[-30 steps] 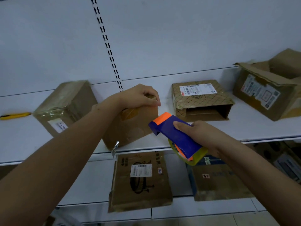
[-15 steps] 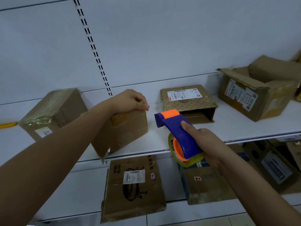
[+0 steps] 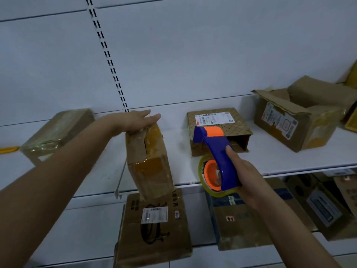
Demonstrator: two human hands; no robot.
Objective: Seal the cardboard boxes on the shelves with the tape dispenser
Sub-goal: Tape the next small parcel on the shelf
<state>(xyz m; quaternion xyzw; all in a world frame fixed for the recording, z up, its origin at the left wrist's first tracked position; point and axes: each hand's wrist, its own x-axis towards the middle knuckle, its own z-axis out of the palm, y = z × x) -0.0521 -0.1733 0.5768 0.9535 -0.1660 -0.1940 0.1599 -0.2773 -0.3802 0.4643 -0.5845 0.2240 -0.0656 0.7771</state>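
The left hand [image 3: 138, 120] lay flat, fingers straight, on the top of the narrow box [image 3: 149, 161] at the shelf [image 3: 270, 161] front edge, its flap seam gaping. The right hand [image 3: 245, 178] gripped the tape dispenser [image 3: 218, 157] beside it. Sealing looked barely begun: the patterned box [image 3: 218, 128] and torn box [image 3: 289, 120] further right stood open.

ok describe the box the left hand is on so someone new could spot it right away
On the upper white shelf, look just right of the slotted upright. The brown box there stands on end at the shelf's front edge, the left hand resting flat on top. Unlike its low-lying neighbours, it is tall, with yellowed tape over its seam.
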